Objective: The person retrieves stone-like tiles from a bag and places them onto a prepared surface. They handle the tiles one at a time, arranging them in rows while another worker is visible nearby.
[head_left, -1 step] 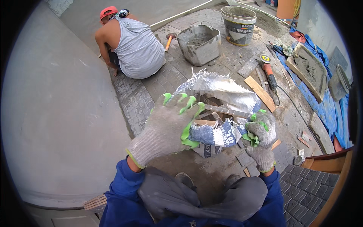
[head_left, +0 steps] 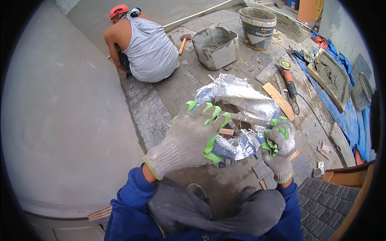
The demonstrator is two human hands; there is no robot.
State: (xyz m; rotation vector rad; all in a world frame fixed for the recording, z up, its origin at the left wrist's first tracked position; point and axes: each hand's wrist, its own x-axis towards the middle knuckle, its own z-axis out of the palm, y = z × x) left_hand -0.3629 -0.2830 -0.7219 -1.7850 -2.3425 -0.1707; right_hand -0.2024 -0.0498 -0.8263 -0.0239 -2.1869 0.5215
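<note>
My left hand [head_left: 189,138], in a grey glove with torn green coating, lies palm down on the near edge of a frayed white-and-blue woven sack [head_left: 245,96], fingers spread and slightly bent. On the sack's right side, my right hand [head_left: 277,146], similarly gloved, has its fingers curled round the rim. Inside the opening are strips of tile and wood [head_left: 227,131], partly hidden by the sack and my left hand.
A crouching worker [head_left: 148,60] is at upper left beside a plastered wall [head_left: 72,120]. Behind the sack stand a mortar container [head_left: 215,54] and bucket [head_left: 257,32]. An angle grinder [head_left: 288,82], plank [head_left: 278,99] and mortar tray [head_left: 329,76] lie right; dark tiles [head_left: 325,203] lower right.
My left hand has shifted rightward along with the sack's near edge, toward my right hand. The whole view has moved slightly.
</note>
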